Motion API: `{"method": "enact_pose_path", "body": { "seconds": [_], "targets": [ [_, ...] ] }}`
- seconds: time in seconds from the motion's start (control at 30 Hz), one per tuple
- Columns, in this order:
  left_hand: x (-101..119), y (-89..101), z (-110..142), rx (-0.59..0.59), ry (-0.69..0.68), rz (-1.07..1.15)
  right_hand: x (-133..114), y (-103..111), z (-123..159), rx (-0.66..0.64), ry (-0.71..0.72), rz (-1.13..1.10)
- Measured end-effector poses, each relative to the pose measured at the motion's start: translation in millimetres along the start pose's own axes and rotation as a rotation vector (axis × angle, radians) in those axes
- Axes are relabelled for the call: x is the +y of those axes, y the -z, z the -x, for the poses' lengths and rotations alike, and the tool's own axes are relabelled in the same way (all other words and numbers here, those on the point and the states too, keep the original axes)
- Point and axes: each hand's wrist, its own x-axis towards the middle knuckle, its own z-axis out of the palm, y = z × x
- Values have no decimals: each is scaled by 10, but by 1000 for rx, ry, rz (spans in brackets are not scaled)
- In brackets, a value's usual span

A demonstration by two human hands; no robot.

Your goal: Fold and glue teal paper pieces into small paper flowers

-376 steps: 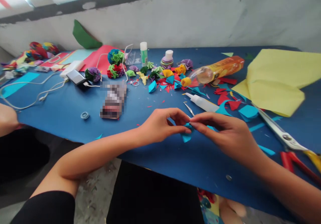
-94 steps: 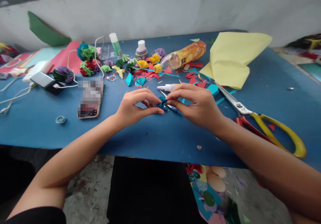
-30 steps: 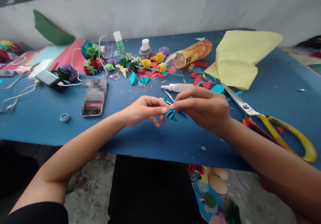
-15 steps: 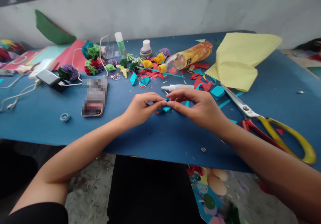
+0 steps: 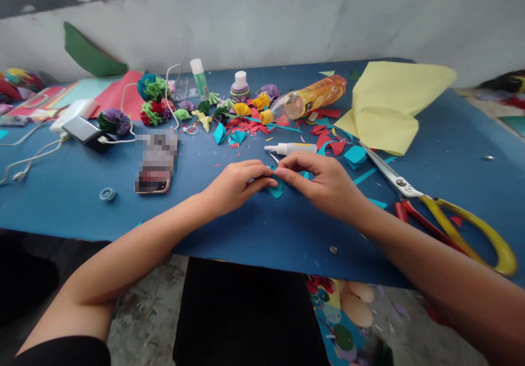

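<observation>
A small piece of blue paper [image 5: 276,190] is pinched between my two hands, just over the near middle of the table. My left hand [image 5: 240,184] has thumb and fingers closed on its left side. From the right, the thumb and forefinger of my right hand [image 5: 315,177] close on its upper edge. My fingers cover part of the paper. Right behind my right hand lies a white glue tube [image 5: 291,148] with its nozzle to the left. Loose blue paper pieces [image 5: 355,156] lie beyond my right hand.
Scissors [image 5: 404,188] with yellow and red handles lie at the right beside yellow paper [image 5: 383,103]. Farther back are an orange-labelled bottle [image 5: 315,97], red paper scraps [image 5: 250,125], a glue stick [image 5: 199,79] and paper flowers [image 5: 153,108]. A phone [image 5: 158,161] and a grey cap [image 5: 107,194] lie left.
Both hands stay together at the same spot. The blue paper has turned and now shows more of its face below my fingertips. The view has shifted slightly.
</observation>
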Motion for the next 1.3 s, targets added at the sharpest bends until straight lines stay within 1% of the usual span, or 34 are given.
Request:
{"method": "enact_pose_path", "body": {
  "seconds": [0.1,0.27,0.3,0.4,0.47,0.53,0.6,0.63,0.7,0.8,0.9,1.0,1.07,1.13,1.2,1.3],
  "targets": [
    [9,-7,7,17,40,-22,7,-55,13,22,-21,-15],
    [9,-53,26,146,171,33,31,-114,19,73,-72,-69],
    [2,-57,27,155,175,56,37,-114,16,87,-70,-73],
    [-51,-25,9,130,167,81,69,-93,-2,142,-45,-62],
    [-124,34,-32,119,227,-8,98,-70,-19,184,-35,-43],
    [-230,108,-101,96,340,-202,128,-47,-35,203,-38,-32],
    [-360,179,-194,19,437,-392,147,-27,-44,208,-40,-32],
    [-427,210,-245,-7,479,-442,152,-19,-45,208,-38,-36],
    [-552,265,-341,-11,558,-464,152,-8,-40,207,-30,-44],
    [-674,342,-445,18,611,-440,141,0,-22,211,-11,-56],
    [-677,408,-483,66,628,-390,129,7,-10,210,11,-62],
    [-557,427,-461,139,617,-321,123,17,-11,201,14,-67],
    [-426,405,-420,213,599,-175,119,24,-14,203,14,-74],
    [-278,357,-364,316,573,110,111,25,-15,205,31,-81],
    [-140,290,-301,385,544,321,94,19,-10,194,58,-85],
    [-7,175,-202,426,524,431,53,-4,4,164,85,-85]
  ]
}}
